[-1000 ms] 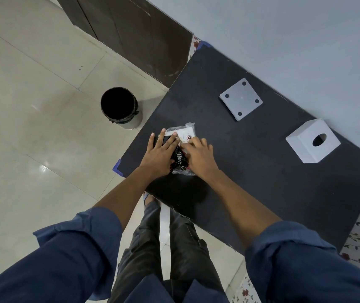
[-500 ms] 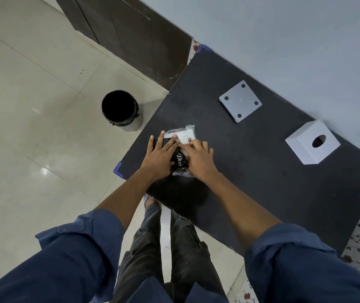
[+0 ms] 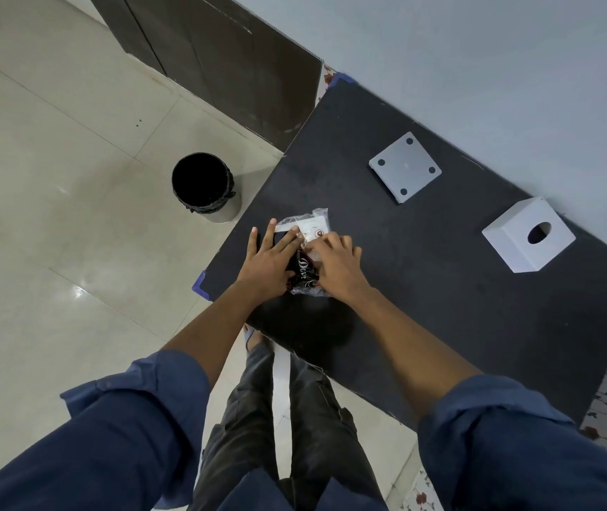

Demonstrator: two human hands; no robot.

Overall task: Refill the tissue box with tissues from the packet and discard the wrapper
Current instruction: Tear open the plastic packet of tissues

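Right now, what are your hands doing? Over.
Both hands, left hand and right hand, pressing on tissue packet, wrapper unopened. Tissue box empty-side, base plate off. Nothing blocking.

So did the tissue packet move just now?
No. The tissue packet sits at the same spot near the table edge, the same way off from the bin.

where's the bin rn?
In the head view, the black-lined bin stands on the tiled floor, off the left edge of the black table, just beyond the left hand on the tissue packet.
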